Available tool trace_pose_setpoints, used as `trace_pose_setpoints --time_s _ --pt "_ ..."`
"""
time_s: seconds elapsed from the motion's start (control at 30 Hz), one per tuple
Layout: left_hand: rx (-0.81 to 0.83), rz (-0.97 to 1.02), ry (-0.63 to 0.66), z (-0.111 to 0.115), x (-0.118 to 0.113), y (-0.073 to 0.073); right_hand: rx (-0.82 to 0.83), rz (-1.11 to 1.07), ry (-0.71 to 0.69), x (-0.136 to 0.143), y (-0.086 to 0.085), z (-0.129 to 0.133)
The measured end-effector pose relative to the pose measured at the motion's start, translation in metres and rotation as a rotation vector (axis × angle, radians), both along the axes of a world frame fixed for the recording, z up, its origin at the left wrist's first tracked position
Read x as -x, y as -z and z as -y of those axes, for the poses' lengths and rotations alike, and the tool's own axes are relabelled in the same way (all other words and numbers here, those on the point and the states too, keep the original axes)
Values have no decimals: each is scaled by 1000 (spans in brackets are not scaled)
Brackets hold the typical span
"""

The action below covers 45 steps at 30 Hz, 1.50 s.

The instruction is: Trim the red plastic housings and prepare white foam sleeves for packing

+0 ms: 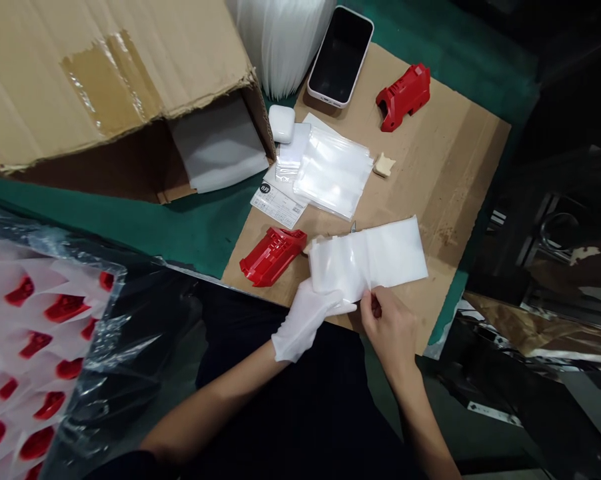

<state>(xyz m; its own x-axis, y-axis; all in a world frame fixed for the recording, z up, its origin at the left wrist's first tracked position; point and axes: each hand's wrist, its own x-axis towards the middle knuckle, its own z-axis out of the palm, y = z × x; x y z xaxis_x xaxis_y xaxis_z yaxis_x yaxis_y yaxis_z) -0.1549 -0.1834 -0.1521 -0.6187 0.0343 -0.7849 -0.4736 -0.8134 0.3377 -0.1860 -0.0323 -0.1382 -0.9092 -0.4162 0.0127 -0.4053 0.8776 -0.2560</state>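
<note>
A white translucent bag (336, 263), with a flat white sheet-like part (395, 252) stretching to its right, lies over the cardboard. My left hand (308, 310), in a white glove, grips the bag's near edge, its fingers partly under the plastic. My right hand (391, 323) is bare and pinches that same edge between thumb and fingertips. Just left of the bag rests a red plastic housing (273, 256), close to my gloved hand. A second red housing (404, 97) lies at the far right of the cardboard.
Clear plastic bags (334, 172) are stacked beyond my hands, beside a printed label (278, 202), a white case (282, 124) and a phone (341, 57). An open carton (130, 67) stands at left. Wrapped red parts (35, 343) fill a plastic-lined container at lower left.
</note>
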Motion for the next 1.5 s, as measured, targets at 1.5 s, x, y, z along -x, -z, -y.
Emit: trace_pose_setpoints --time_s 1.5 --pt "-152 99 -75 -28 5 -45 971 257 880 -21 32 12"
